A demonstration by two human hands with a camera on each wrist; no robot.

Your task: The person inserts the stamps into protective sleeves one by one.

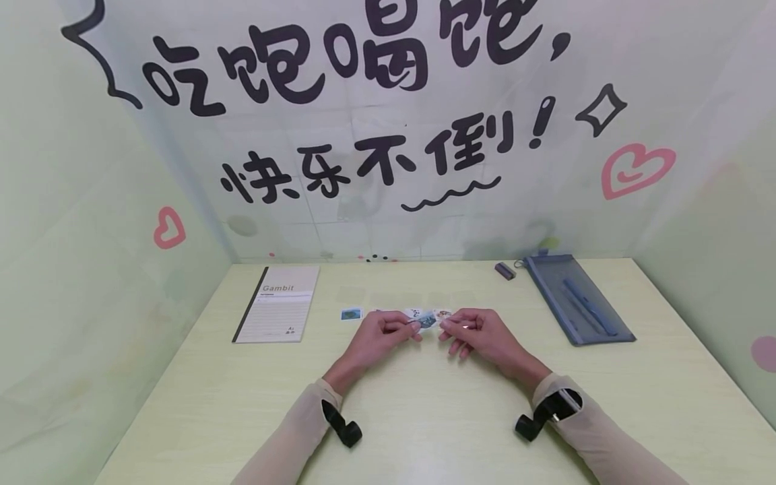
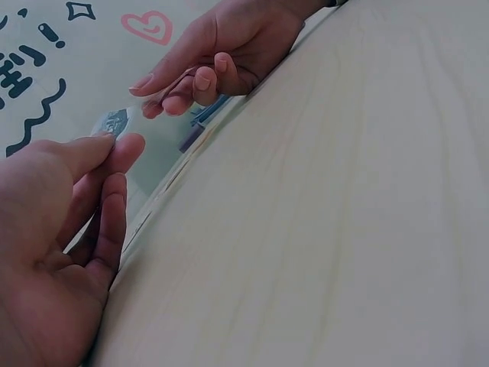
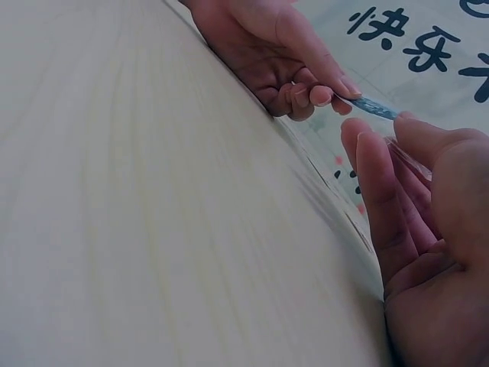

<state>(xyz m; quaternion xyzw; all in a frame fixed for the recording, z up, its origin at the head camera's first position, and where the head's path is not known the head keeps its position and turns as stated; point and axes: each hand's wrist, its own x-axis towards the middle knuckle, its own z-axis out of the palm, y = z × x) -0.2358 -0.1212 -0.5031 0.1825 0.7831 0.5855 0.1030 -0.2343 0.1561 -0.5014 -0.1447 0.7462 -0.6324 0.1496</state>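
My left hand (image 1: 383,335) pinches a small blue-and-white stamp (image 1: 428,320) between thumb and forefinger, just above the table. Facing it, my right hand (image 1: 487,335) holds a thin clear plastic sleeve (image 3: 410,159) between thumb and fingers; the stamp's edge comes close to the right fingertips, and whether it is inside the sleeve I cannot tell. Behind the hands a row of stamps lies on the table: a green-blue stamp (image 1: 350,314) at its left end and a reddish stamp (image 1: 444,314) near the right hand. The hands partly cover this row.
Beyond the stamps, faint clear sleeves (image 1: 351,295) lie in a row. A notebook (image 1: 277,306) stands off to the left on the pale table (image 1: 418,417). At the right are a dark eraser-like block (image 1: 504,271) and a blue mesh pouch (image 1: 578,300) with pens inside.
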